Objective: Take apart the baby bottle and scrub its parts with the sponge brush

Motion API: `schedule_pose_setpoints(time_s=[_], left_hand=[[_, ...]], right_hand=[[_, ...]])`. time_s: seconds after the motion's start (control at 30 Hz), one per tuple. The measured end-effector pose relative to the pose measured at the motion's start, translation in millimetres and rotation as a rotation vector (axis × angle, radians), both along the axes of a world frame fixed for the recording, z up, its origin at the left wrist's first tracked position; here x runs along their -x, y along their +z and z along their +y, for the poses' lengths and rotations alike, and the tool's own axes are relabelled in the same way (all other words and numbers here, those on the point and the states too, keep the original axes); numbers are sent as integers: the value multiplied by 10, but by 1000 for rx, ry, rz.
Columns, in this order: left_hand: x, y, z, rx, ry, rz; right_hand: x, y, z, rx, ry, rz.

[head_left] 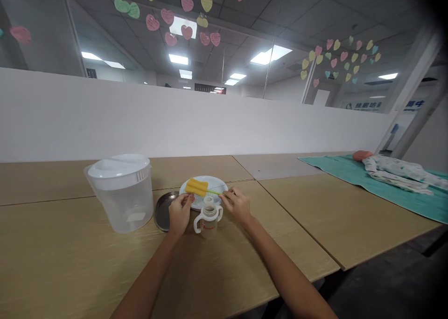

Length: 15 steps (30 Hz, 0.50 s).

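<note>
A bottle brush (197,187) with a yellow sponge head and a thin green handle lies level between my hands, over a white plate (219,183). My left hand (180,212) has its fingers closed at the lower edge of the sponge head. At the other end, my right hand (238,204) pinches the green handle. Just below the brush stands a clear baby bottle (209,220) with two white side handles and an uncovered mouth. Behind its mouth, a small white ring-like part (208,199) sits at the plate's near edge.
Left of my hands stand a round dark metal tray (161,216) and a translucent lidded bucket (128,197). On the right, a green cloth (336,167) carries a doll-like figure in patterned white fabric (402,172). A white wall (175,123) borders the table's far side.
</note>
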<state>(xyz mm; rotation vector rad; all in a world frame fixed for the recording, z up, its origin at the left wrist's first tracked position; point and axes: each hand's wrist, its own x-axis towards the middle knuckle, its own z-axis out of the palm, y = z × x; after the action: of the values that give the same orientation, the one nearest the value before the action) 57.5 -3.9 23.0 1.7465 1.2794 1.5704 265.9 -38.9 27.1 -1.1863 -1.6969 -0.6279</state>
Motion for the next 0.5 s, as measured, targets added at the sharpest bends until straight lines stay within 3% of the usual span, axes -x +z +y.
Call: schedule_pose_setpoints(time_s=[0.13,0.23,0.5], left_hand=[[17,-22,30,12,-41,-106],[51,-25,70,18,-26,-232],[101,-43,172,1,20,-313]], right_hand=[[-44,-34,45,-22,-109,2],[-68,-49,54,44,-151,48],[-25,-74,83,143,-25,-66]])
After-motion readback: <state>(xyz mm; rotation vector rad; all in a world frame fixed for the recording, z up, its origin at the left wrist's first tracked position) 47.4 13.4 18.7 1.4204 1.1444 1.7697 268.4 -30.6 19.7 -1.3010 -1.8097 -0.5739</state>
